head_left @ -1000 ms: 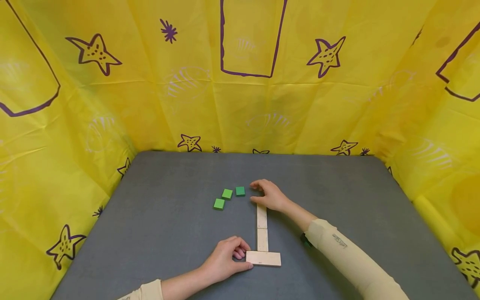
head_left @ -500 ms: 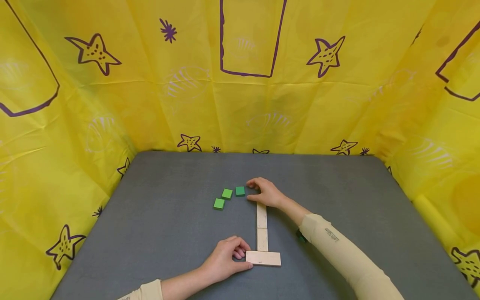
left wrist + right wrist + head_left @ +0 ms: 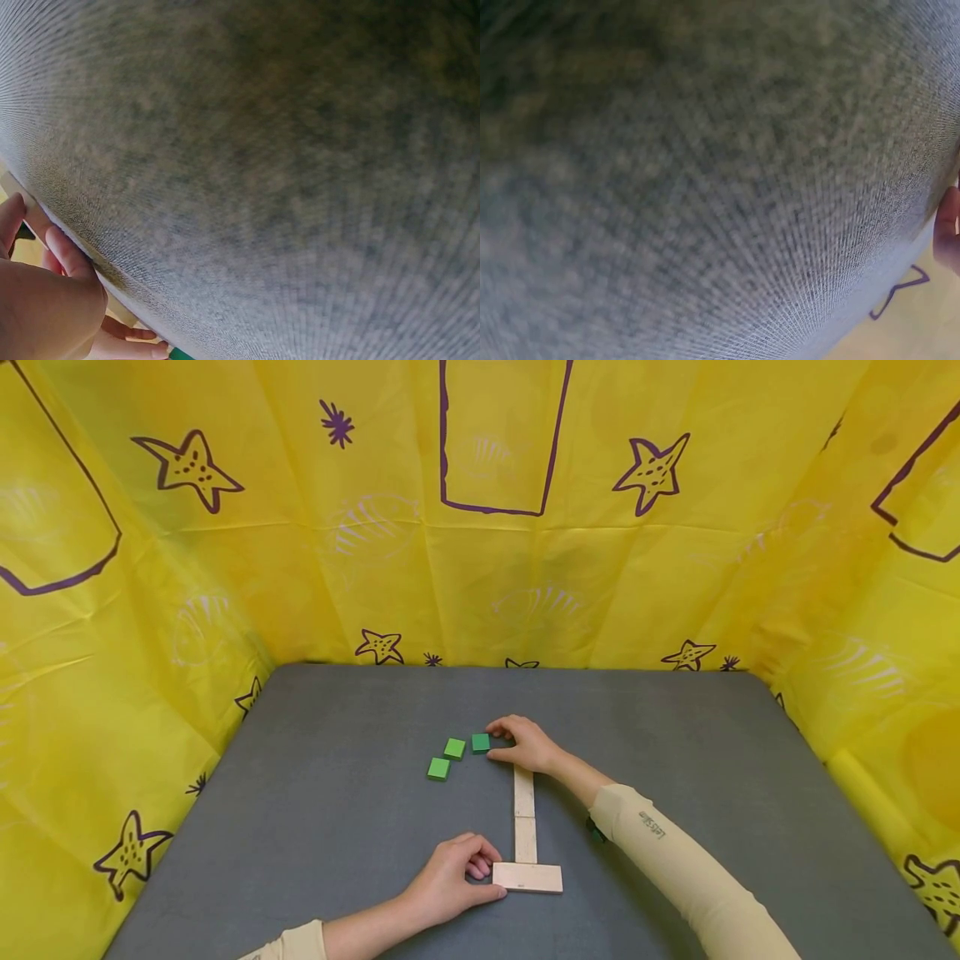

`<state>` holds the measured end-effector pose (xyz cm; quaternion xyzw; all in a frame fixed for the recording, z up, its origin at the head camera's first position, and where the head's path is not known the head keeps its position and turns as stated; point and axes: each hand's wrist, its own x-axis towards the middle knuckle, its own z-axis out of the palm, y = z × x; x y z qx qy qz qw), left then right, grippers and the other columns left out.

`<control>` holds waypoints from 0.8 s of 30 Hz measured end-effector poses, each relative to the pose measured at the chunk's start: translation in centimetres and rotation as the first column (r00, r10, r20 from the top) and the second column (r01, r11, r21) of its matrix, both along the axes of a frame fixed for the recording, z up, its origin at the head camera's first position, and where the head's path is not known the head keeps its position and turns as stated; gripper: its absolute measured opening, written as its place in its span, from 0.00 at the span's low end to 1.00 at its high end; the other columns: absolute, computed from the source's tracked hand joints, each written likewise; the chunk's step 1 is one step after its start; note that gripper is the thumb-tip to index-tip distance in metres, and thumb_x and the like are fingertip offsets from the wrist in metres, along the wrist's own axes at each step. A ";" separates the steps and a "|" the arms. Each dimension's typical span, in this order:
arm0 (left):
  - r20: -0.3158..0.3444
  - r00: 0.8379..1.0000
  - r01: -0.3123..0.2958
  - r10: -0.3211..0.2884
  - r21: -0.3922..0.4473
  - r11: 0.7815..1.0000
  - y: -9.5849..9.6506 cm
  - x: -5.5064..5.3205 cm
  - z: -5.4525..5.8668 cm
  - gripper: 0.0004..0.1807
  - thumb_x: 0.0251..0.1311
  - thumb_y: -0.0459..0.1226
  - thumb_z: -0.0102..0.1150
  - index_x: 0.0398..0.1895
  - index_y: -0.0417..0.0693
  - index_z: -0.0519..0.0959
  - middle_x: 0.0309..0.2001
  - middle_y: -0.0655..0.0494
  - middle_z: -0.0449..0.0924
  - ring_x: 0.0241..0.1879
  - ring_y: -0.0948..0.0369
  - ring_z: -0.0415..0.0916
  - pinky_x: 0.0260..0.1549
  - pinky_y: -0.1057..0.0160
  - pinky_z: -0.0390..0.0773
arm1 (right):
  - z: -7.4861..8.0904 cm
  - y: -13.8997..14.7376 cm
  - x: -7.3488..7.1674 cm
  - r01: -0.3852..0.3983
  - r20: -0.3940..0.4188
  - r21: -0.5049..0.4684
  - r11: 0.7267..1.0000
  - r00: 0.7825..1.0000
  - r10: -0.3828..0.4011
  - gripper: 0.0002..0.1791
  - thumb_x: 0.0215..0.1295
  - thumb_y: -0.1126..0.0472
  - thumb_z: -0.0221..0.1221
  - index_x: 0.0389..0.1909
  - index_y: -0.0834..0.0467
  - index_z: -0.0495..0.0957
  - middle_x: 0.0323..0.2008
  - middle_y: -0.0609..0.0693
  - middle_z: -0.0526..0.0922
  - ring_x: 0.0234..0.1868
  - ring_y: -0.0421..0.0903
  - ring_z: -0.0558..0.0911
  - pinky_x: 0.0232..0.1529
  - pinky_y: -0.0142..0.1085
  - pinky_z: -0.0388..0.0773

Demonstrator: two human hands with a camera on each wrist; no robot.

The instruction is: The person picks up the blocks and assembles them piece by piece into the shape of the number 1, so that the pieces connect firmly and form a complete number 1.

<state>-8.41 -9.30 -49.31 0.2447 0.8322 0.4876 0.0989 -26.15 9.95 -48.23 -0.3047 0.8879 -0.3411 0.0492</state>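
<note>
In the head view, my left hand (image 3: 447, 878) pinches the left end of a pale wooden block (image 3: 528, 877) lying crosswise, thumb on the near side and index finger on the far side. Two more wooden blocks, a nearer one (image 3: 526, 841) and a farther one (image 3: 523, 793), run end to end away from it, forming an upside-down T. My right hand (image 3: 531, 746) hovers over the far end of this line. Its thumb and index finger are spread at the right edge of a dark green square block (image 3: 480, 743); firm contact cannot be made out.
Two light green square blocks, one (image 3: 454, 749) beside the dark green one and another (image 3: 438, 768) nearer, lie to the left. The grey tabletop (image 3: 337, 827) is bordered by yellow patterned cloth (image 3: 480, 585). Both wrist views mostly show blurred grey fabric.
My right hand has moved a little to the left, bringing its fingertips up to the dark green block. The left hand and the wooden blocks have stayed in place.
</note>
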 end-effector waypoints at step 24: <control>0.018 1.000 -0.004 0.005 -0.018 1.000 -0.1 0.0 -0.1 0.15 0.48 0.36 0.76 0.37 0.50 0.79 0.31 0.65 0.73 0.31 0.72 0.72 0.33 0.72 0.77 | -0.3 -0.7 0.0 0.020 -0.038 0.033 0.999 0.999 -0.019 0.19 0.63 0.53 0.65 0.52 0.56 0.80 0.44 0.51 0.79 0.44 0.49 0.73 0.46 0.42 0.68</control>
